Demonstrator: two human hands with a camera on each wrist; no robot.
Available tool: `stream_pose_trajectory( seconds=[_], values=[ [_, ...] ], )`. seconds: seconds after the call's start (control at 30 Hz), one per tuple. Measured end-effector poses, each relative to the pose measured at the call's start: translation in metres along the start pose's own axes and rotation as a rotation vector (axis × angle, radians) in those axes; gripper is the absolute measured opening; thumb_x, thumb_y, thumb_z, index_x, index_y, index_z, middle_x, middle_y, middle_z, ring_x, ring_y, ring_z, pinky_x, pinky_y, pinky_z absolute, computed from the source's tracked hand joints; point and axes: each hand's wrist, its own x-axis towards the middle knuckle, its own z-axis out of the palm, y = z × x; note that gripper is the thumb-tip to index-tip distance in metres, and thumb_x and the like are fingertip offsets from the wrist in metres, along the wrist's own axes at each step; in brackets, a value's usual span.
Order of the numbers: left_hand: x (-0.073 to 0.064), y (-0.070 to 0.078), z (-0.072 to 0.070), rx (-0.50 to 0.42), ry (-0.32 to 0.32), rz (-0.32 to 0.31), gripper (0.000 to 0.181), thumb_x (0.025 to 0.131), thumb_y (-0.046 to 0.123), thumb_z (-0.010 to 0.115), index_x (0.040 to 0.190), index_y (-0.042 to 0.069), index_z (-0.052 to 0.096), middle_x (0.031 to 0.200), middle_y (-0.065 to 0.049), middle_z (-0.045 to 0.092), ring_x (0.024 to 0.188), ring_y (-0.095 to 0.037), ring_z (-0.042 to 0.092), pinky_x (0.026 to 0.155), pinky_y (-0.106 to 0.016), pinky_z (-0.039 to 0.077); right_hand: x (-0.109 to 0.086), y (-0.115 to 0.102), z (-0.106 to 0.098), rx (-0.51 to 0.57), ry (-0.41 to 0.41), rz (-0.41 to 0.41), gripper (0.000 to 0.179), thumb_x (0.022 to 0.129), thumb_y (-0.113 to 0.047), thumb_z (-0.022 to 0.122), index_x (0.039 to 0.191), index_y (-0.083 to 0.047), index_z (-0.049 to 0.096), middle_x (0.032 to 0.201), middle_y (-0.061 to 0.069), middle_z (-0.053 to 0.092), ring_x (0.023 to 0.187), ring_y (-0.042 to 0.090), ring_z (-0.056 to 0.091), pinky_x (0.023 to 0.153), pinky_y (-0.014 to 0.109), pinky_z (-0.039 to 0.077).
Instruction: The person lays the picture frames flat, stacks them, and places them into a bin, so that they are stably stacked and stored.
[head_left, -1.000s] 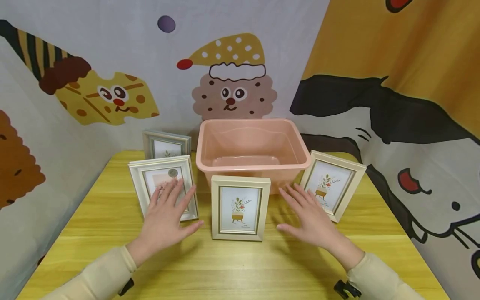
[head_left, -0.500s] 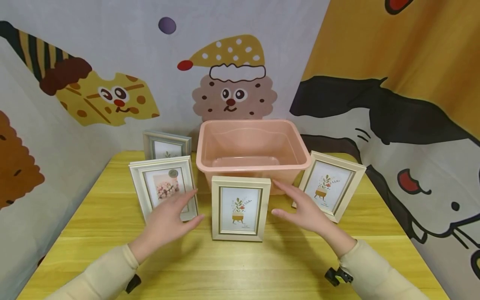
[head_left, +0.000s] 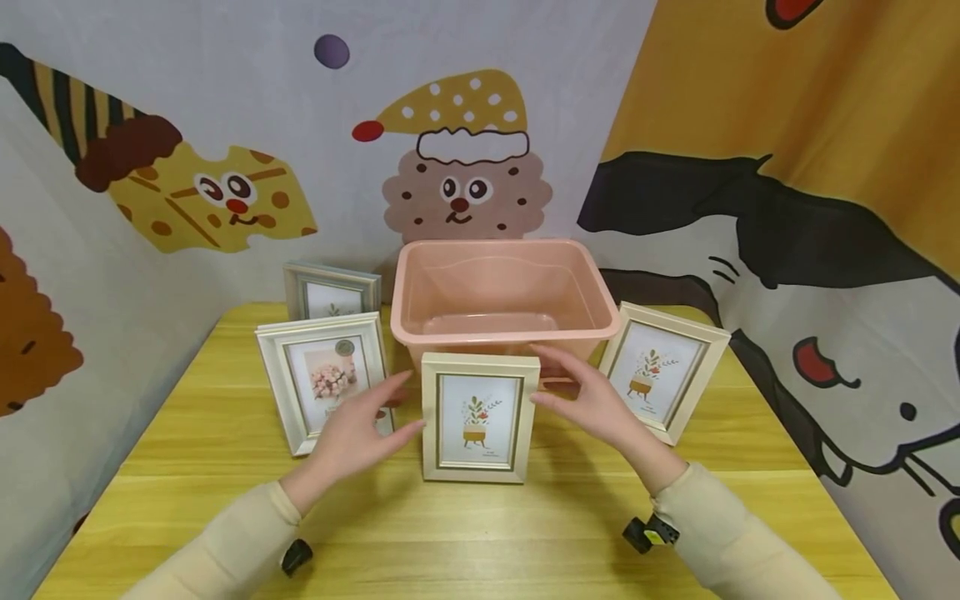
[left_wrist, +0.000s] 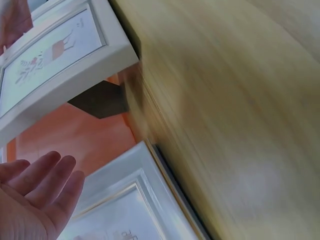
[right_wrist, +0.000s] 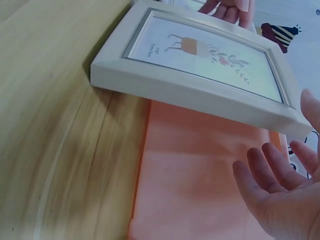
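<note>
A cream photo frame (head_left: 480, 421) with a potted-plant picture stands upright at the table's middle, in front of a pink plastic bin (head_left: 506, 337). Beside its left edge is my left hand (head_left: 348, 442), fingers loosely bent and thumb tip close to the edge. My right hand (head_left: 596, 408) is at the right edge, its thumb by the border and its fingers reaching behind. In the right wrist view, the right hand (right_wrist: 285, 200) has a gap between its fingers and the frame (right_wrist: 200, 57). Behind the left hand leans a white photo frame (head_left: 330, 379) with a pink flower picture.
A grey photo frame (head_left: 333, 287) stands at the back left, partly hidden by the white one. Another cream photo frame (head_left: 663, 371) leans to the right of the bin. Wooden table (head_left: 480, 533) extends in front; a cartoon-printed cloth (head_left: 262, 100) hangs behind.
Both hands have moved inward, the left to the right and the right to the left, closer to the middle frame's sides. The frames and bin have stayed in place.
</note>
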Motion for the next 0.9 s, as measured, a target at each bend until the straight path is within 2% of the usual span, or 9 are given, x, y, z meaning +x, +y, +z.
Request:
stream_pose_trajectory(
  seconds=[0.1, 0.17, 0.33, 0.43, 0.57, 0.7, 0.9],
  values=[
    [0.002, 0.000, 0.005, -0.072, 0.017, 0.012, 0.075, 0.088, 0.047, 0.071, 0.146, 0.006, 0.046, 0.121, -0.012, 0.068, 0.098, -0.029, 0.069, 0.085, -0.045, 0.056, 0.003, -0.002, 0.002, 0.024, 0.008, 0.007, 0.061, 0.089, -0.010, 0.075, 0.145, -0.014, 0.050, 0.129, 0.014, 0.058, 0.114, 0.032, 0.059, 0.096, 0.053, 0.050],
    [0.003, 0.000, 0.007, -0.121, 0.022, 0.011, 0.075, 0.088, 0.045, 0.072, 0.147, 0.006, 0.046, 0.122, -0.013, 0.067, 0.101, -0.029, 0.068, 0.077, -0.039, 0.059, 0.005, -0.003, 0.003, 0.042, 0.014, 0.007, 0.059, 0.090, -0.010, 0.075, 0.144, -0.014, 0.052, 0.129, 0.014, 0.058, 0.112, 0.031, 0.060, 0.095, 0.049, 0.052],
    [0.005, 0.001, 0.010, -0.195, 0.026, -0.002, 0.073, 0.089, 0.040, 0.073, 0.146, 0.005, 0.046, 0.122, -0.014, 0.067, 0.102, -0.030, 0.067, 0.075, -0.036, 0.060, 0.009, -0.004, 0.004, 0.052, 0.036, 0.010, 0.054, 0.090, -0.009, 0.074, 0.141, -0.012, 0.055, 0.128, 0.013, 0.059, 0.107, 0.030, 0.062, 0.090, 0.035, 0.055],
    [0.007, 0.002, 0.012, -0.234, 0.027, -0.019, 0.072, 0.088, 0.038, 0.074, 0.146, 0.004, 0.046, 0.121, -0.014, 0.067, 0.101, -0.030, 0.066, 0.074, -0.036, 0.060, 0.010, -0.005, 0.005, 0.029, 0.051, 0.015, 0.050, 0.091, -0.010, 0.074, 0.138, -0.013, 0.057, 0.127, 0.011, 0.060, 0.104, 0.028, 0.063, 0.088, 0.033, 0.056],
    [0.009, 0.003, 0.015, -0.284, 0.031, -0.035, 0.071, 0.087, 0.035, 0.075, 0.145, 0.004, 0.047, 0.119, -0.014, 0.067, 0.101, -0.030, 0.066, 0.074, -0.039, 0.060, 0.012, -0.006, 0.007, 0.000, 0.064, 0.009, 0.044, 0.091, -0.012, 0.073, 0.134, -0.013, 0.062, 0.117, 0.008, 0.064, 0.100, 0.024, 0.064, 0.085, 0.033, 0.057],
    [0.011, 0.003, 0.017, -0.331, 0.038, -0.025, 0.070, 0.088, 0.032, 0.075, 0.145, 0.003, 0.046, 0.118, -0.016, 0.067, 0.099, -0.030, 0.067, 0.075, -0.040, 0.060, 0.011, -0.007, 0.008, 0.003, 0.074, 0.008, 0.039, 0.092, -0.012, 0.072, 0.130, -0.011, 0.065, 0.105, 0.009, 0.064, 0.097, 0.024, 0.065, 0.081, 0.032, 0.057],
    [0.011, 0.002, 0.019, -0.377, 0.047, -0.010, 0.069, 0.089, 0.029, 0.074, 0.145, 0.002, 0.045, 0.120, -0.017, 0.067, 0.099, -0.031, 0.067, 0.076, -0.042, 0.060, 0.009, -0.005, 0.009, 0.002, 0.116, 0.036, 0.035, 0.092, -0.013, 0.072, 0.127, -0.012, 0.067, 0.105, 0.008, 0.065, 0.096, 0.023, 0.066, 0.076, 0.031, 0.058]
  ],
)
